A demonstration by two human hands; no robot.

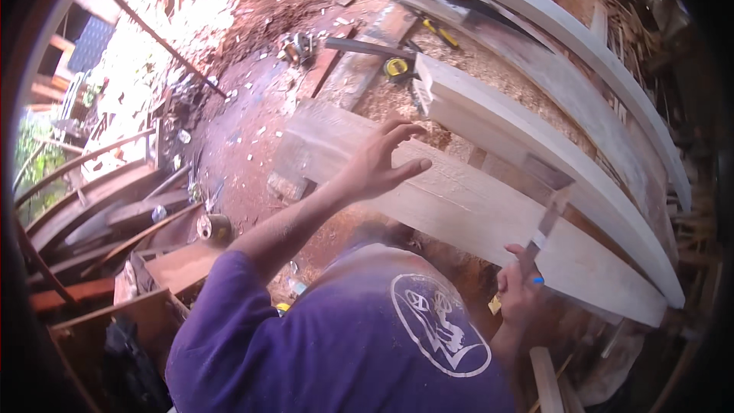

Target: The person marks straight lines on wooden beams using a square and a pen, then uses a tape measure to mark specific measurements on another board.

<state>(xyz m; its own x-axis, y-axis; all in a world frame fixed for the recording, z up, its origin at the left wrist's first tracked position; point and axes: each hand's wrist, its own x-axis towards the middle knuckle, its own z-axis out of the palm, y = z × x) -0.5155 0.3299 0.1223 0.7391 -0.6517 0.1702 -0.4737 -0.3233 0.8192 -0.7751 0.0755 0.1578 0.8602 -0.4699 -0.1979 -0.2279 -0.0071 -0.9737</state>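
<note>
My left hand (394,153) is open, its fingers curved and apart over a wide pale plank (466,206); whether it touches the wood I cannot tell. At the lower right my right hand (516,283) grips a flat tool (550,218), raised with a dark piece at its upper end, over the plank's right part. Beyond the plank lies a long pale beam (527,145). A yellow tape measure (396,69) and a dark metal bar (355,47) lie by the beam's far end.
More long boards (604,76) lie at the back right on wood shavings (474,92), with a yellow-handled tool (442,32). A small machine (298,48) sits on the reddish ground. Scrap timber (115,191) and a can (214,227) are at left.
</note>
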